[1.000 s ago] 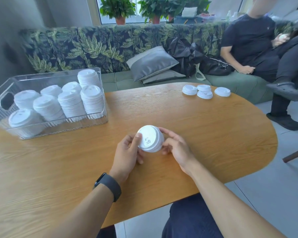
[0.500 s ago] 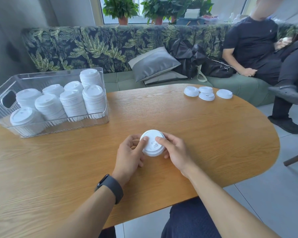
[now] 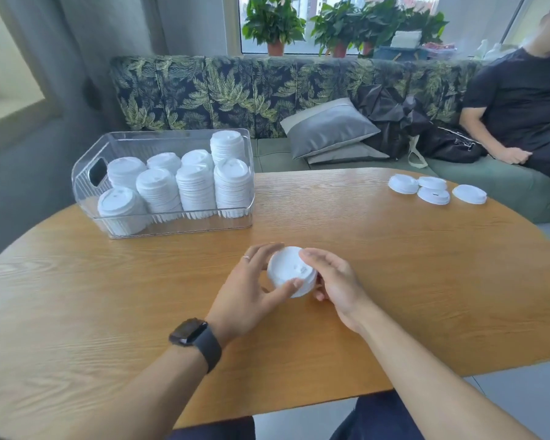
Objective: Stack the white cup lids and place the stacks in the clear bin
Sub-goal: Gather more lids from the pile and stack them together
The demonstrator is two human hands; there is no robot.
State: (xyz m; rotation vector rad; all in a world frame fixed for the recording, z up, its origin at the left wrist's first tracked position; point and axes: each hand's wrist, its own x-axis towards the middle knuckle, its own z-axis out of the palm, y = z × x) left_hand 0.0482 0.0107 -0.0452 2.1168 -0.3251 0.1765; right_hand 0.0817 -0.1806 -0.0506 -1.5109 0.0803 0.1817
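Near the front middle of the tabletop (image 3: 394, 265), both hands are around a short stack of white cup lids (image 3: 291, 270). One second ago this stack was tilted up, with its top toward the camera; half a second ago it was going down; now it sits nearly flat on the wood. The left hand (image 3: 251, 293) has loosened: its fingers are spread at the 9 o'clock side of the stack, and only the thumb lies against the near rim. The right hand (image 3: 334, 281) curls around the 3 o'clock side, with one finger over the top. I judge that the stack has just been squared and is ready for the next lid or for carrying.

At 10 o'clock from the hands stands the clear bin (image 3: 169, 182), already holding many tall stacks of lids. At 2 o'clock, well apart, four loose lids (image 3: 435, 192) lie close together near the far edge of the tabletop. So the task is far along, but those lids, and the stack between the hands, are not yet in the bin.
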